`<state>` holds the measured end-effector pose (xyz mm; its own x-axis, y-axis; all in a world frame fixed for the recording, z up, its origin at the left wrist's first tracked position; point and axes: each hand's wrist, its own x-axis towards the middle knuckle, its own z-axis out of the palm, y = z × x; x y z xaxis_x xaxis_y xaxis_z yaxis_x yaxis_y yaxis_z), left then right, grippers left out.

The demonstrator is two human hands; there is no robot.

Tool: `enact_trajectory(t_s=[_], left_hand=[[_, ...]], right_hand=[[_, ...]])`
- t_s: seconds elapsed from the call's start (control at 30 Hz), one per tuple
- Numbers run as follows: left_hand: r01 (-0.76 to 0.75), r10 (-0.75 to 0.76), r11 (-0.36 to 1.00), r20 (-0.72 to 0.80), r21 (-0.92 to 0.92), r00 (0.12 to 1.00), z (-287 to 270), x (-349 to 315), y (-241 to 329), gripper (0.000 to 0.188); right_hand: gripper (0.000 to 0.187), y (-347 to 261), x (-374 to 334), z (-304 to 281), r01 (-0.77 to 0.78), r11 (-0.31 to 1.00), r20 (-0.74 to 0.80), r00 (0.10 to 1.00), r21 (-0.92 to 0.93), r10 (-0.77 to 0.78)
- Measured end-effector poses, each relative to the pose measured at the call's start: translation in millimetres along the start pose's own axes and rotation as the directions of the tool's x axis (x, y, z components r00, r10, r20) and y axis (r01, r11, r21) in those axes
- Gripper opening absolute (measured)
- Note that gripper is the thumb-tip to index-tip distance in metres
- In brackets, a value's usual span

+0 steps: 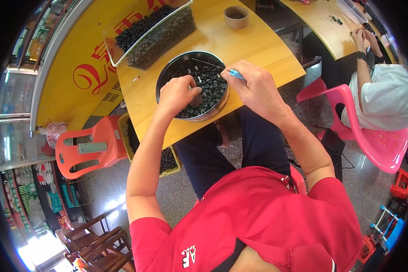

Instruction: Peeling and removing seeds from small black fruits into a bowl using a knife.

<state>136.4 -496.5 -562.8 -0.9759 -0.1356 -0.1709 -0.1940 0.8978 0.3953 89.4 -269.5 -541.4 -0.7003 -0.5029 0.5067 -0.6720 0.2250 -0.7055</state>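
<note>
A round metal tin [167,72] full of small black beads [207,84] stands on the wooden table [254,45]. My left hand [179,93] rests over the beads at the tin's left side, fingers pinched on a bead. My right hand [254,86] is at the tin's right rim, closed on a thin needle-like tool with a blue handle [235,74]; its fine point reaches left across the tin.
A clear box [156,31] of black beads sits behind the tin, a small brown cup [236,17] further back. An orange stool [93,145] stands left, a yellow crate [170,163] under the table. Another person on a pink chair [371,140] works at the right.
</note>
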Motion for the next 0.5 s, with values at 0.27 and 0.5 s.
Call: enact_trajectory(t_s=[0.27, 0.5], left_hand=[[-0.060, 0.064, 0.986, -0.021, 0.156, 0.998, 7.2, -4.4, 9.2, 0.022], [-0.148, 0.118, 0.814, -0.090, -0.562, 0.989, -9.1, -17.6, 9.1, 0.020]], right_hand=[[0.019, 0.5, -0.4, 3.6, -0.025, 1.000, 0.018, 1.000, 0.019, 0.025], [0.027, 7.2, 1.3, 13.8, -0.412, 0.825, 0.259, 0.907, 0.387, 0.332]])
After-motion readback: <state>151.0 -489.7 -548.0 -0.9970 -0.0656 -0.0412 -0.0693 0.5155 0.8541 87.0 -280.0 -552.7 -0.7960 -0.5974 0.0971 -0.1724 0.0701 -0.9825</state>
